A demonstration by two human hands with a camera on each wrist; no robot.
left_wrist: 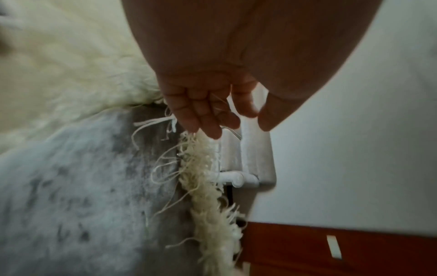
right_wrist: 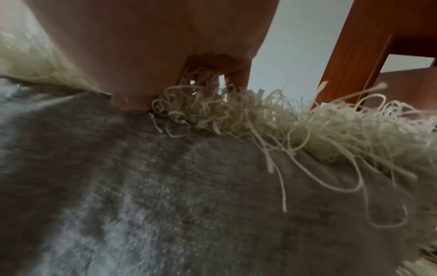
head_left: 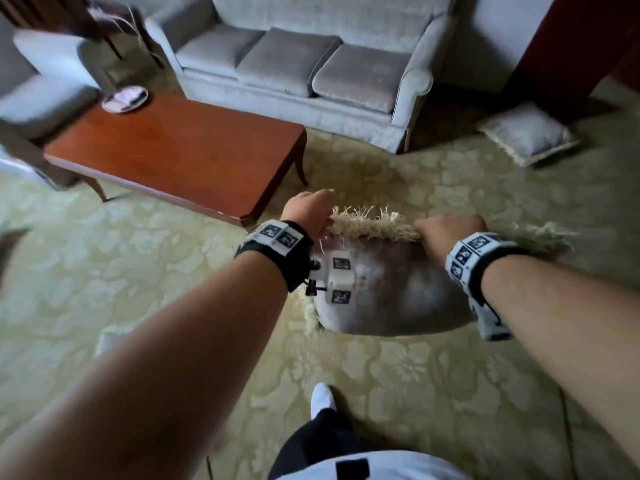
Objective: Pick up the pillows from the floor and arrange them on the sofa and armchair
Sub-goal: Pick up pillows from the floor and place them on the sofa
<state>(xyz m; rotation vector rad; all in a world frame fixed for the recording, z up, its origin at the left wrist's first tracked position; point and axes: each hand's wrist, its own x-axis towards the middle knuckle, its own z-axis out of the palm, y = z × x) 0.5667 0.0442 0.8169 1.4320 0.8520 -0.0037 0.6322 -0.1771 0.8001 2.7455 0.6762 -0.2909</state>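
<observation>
A grey velvet pillow (head_left: pixel 391 289) (left_wrist: pixel 71 196) (right_wrist: pixel 189 205) with cream fringe hangs above the carpet in front of me. My right hand (head_left: pixel 446 230) (right_wrist: pixel 170 84) grips its fringed top edge, fingers curled into the fringe and thumb on the fabric. My left hand (head_left: pixel 308 209) (left_wrist: pixel 236 123) is at the left end of that edge; its fingers are loose and fairly straight, the tips touching the fringe. A second fringed grey pillow (head_left: pixel 526 135) lies on the floor right of the sofa (head_left: pixel 294 64). The armchair (head_left: pixel 41 91) is at the far left.
A red-brown coffee table (head_left: pixel 173 147) stands left of the held pillow, with a round dish (head_left: pixel 125 98) on its far corner. Patterned carpet (head_left: pixel 450 174) runs between me and the sofa. My foot (head_left: pixel 322 398) is below the pillow. Dark wooden furniture (head_left: pixel 571 46) stands at the back right.
</observation>
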